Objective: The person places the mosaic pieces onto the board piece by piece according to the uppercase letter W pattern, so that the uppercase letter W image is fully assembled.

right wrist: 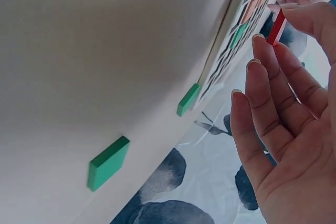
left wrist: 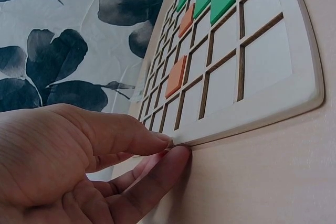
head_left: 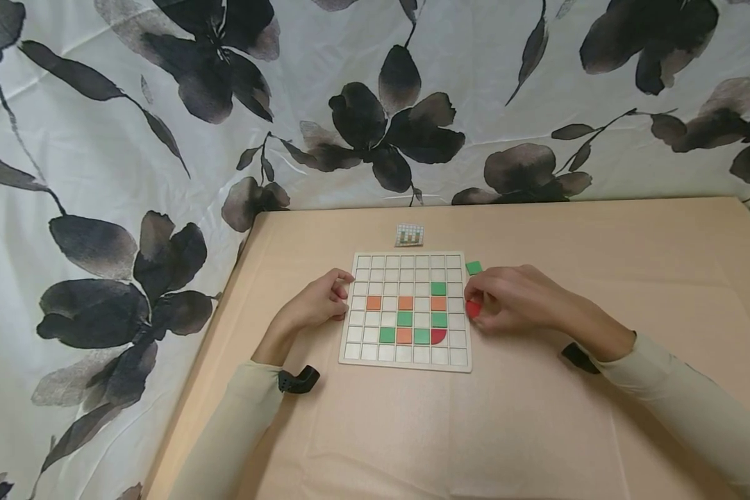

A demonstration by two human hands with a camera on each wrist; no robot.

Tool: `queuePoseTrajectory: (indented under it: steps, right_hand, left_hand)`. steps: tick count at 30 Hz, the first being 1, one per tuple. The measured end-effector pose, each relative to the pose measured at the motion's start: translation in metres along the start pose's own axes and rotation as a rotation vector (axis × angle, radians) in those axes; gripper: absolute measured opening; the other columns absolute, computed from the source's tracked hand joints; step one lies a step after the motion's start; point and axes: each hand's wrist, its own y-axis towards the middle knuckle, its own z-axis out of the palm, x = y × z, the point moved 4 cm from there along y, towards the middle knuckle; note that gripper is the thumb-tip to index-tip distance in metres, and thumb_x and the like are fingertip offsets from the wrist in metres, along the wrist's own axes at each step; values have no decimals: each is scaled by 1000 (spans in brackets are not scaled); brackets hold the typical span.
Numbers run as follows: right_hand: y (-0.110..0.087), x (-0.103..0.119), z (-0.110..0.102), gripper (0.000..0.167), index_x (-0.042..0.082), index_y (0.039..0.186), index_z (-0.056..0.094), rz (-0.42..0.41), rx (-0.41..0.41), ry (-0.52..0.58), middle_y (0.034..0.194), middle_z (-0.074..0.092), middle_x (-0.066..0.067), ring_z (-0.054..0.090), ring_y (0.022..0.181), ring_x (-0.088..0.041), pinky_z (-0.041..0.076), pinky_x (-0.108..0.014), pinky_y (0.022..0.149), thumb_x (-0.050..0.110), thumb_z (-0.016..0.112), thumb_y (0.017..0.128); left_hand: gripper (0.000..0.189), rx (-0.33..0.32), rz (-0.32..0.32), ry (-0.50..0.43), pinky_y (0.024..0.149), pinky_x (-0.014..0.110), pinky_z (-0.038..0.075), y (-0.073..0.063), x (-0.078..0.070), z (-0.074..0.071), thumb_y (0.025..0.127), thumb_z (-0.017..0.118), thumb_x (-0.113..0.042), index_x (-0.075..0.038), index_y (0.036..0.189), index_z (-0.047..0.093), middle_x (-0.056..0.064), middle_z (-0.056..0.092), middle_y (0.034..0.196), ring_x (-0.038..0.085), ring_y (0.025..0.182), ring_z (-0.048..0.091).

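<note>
A pale wooden grid board (head_left: 406,368) lies flat, with orange tiles (head_left: 373,303), green tiles (head_left: 387,335) and one red piece with a rounded corner (head_left: 438,336) in its cells. At its left edge, my left hand (head_left: 315,298) pinches the rim between thumb and fingertips (left wrist: 178,156). Just beyond the right edge, my right hand (head_left: 519,298) holds a small red piece (right wrist: 276,27) between thumb and fingers. Its other fingers are spread in the right wrist view. Past that hand lies a loose green tile (head_left: 473,267).
A small card with a printed grid pattern (head_left: 409,235) lies behind the board. The right wrist view shows two loose green tiles, one nearer (right wrist: 107,166) and one by the board (right wrist: 188,99). Floral cloth (head_left: 375,139) hangs beyond the table (head_left: 537,444).
</note>
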Motion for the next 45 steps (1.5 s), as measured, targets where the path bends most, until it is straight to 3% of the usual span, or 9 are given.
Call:
queuePoseTrajectory:
  steps: [18, 25, 35, 45]
  right_hand:
    - [29, 18, -4, 23, 24, 100, 71, -54, 58, 42, 86, 64, 11, 48, 68, -4, 40, -24, 55, 31, 79, 79]
    - [40, 26, 0, 21, 24, 101, 70, -94, 64, 36, 86, 65, 7, 51, 75, -6, 41, -25, 59, 29, 76, 81]
    - [55, 39, 5, 20, 24, 100, 69, -151, 47, 31, 83, 63, 11, 51, 72, -3, 41, -23, 56, 30, 76, 82]
    - [69, 51, 11, 23, 22, 101, 69, -174, 86, 78, 88, 66, 8, 52, 70, -3, 43, -24, 57, 34, 77, 82]
  left_hand:
    - [52, 8, -18, -7, 71, 30, 53, -1, -2, 0, 92, 61, 10, -4, 139, 45, 13, 49, 104, 19, 80, 53]
    - [53, 11, -11, 1, 70, 28, 53, -1, -3, -1, 91, 62, 10, -2, 139, 45, 13, 49, 104, 18, 79, 53]
    - [53, -8, -5, -6, 70, 31, 53, -1, -3, 1, 90, 63, 12, -1, 139, 46, 14, 48, 109, 19, 83, 50]
    - [52, -8, 4, 2, 69, 29, 52, -3, -4, 1, 91, 62, 12, -1, 139, 45, 14, 47, 108, 19, 81, 49]
